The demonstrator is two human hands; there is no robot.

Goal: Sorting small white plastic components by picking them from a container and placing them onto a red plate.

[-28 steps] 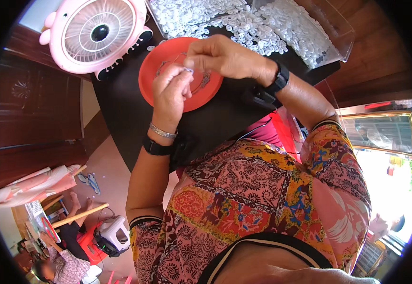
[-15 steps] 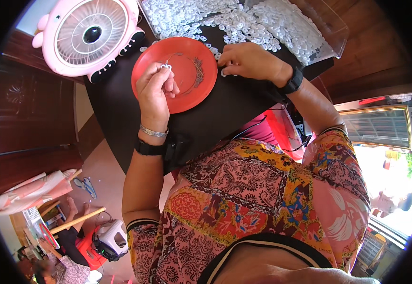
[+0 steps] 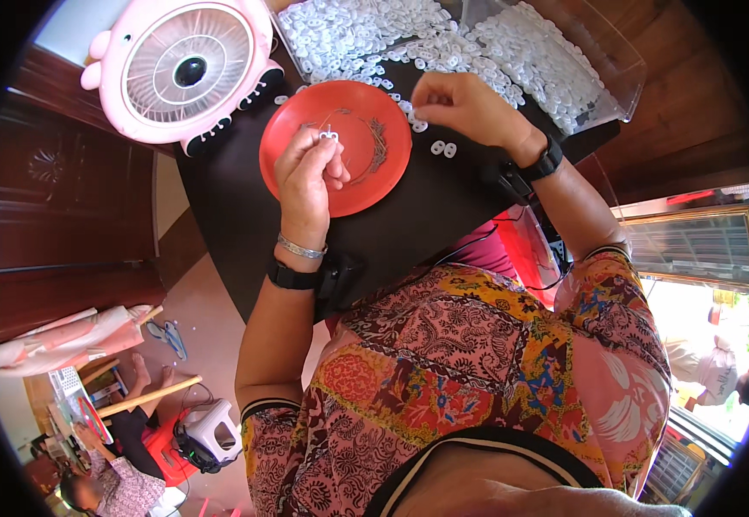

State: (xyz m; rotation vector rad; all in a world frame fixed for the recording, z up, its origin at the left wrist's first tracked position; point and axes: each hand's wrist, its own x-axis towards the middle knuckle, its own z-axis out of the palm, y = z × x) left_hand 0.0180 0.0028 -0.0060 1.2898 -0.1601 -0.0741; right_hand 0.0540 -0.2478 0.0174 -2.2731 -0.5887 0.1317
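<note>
White plastic piece (image 3: 329, 135) pinched in left hand (image 3: 307, 172) fingers over red plate (image 3: 366, 177). Right hand (image 3: 460, 108) fingers narrowed at white piece heap (image 3: 478, 52) on surface. Judged light, rigid, slippery; grip by edges.

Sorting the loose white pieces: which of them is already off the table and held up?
The small white piece pinched in the left hand over the red plate; the others lie on the table.
</note>
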